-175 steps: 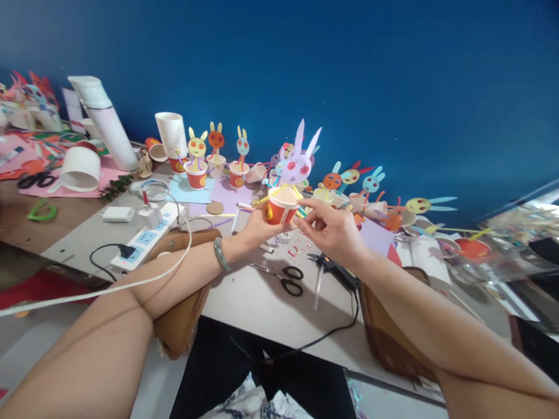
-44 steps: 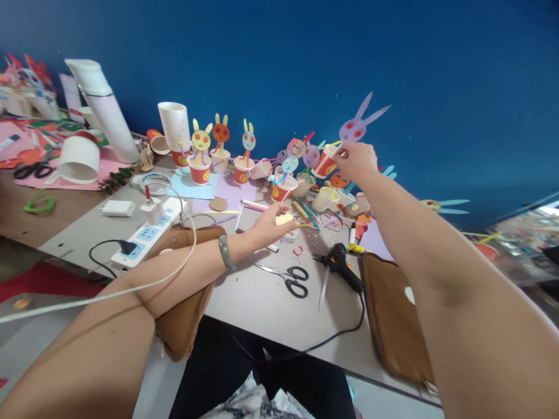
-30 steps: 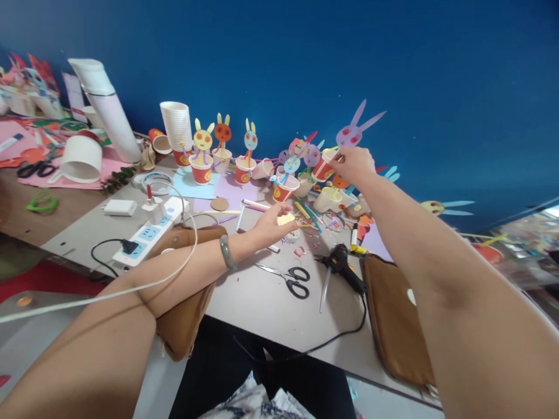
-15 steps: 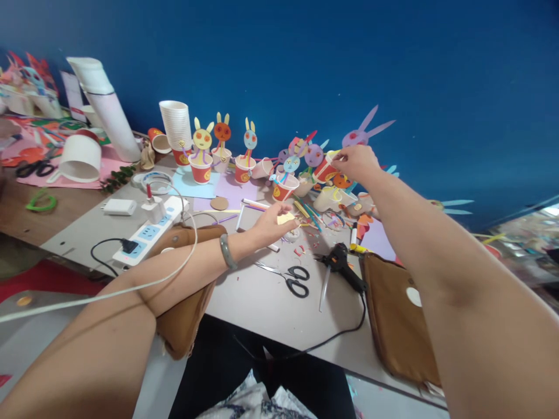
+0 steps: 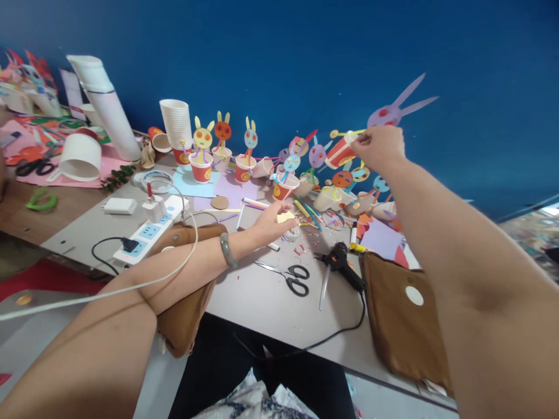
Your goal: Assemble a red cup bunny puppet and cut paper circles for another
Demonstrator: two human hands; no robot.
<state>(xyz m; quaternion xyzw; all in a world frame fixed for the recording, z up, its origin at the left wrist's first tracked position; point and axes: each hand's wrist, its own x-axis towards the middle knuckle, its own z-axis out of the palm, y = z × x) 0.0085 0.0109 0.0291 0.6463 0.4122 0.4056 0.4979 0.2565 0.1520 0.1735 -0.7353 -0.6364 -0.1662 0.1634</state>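
My right hand (image 5: 379,146) is closed on the rim of a red and white paper cup (image 5: 341,152), held tilted above the other cups. A purple paper rabbit head (image 5: 384,115) with long ears shows behind that hand, apparently joined to the cup. My left hand (image 5: 273,224) rests low over the table, its fingers closed around a small pale yellow paper piece (image 5: 286,217). Just beyond it stands a red cup (image 5: 285,187) with a light blue rabbit (image 5: 292,163). Scissors (image 5: 294,280) and a black glue gun (image 5: 343,265) lie nearer me.
Several finished rabbit cups, including one with a yellow rabbit (image 5: 202,138), stand along the blue wall near a stack of white cups (image 5: 175,125). A power strip (image 5: 151,231), white flask (image 5: 105,105) and brown pouch (image 5: 404,314) surround the work area. A white cable crosses my left forearm.
My right hand has moved right and slightly up, carrying the red cup and purple rabbit with it. My left hand stays in place with the yellow paper.
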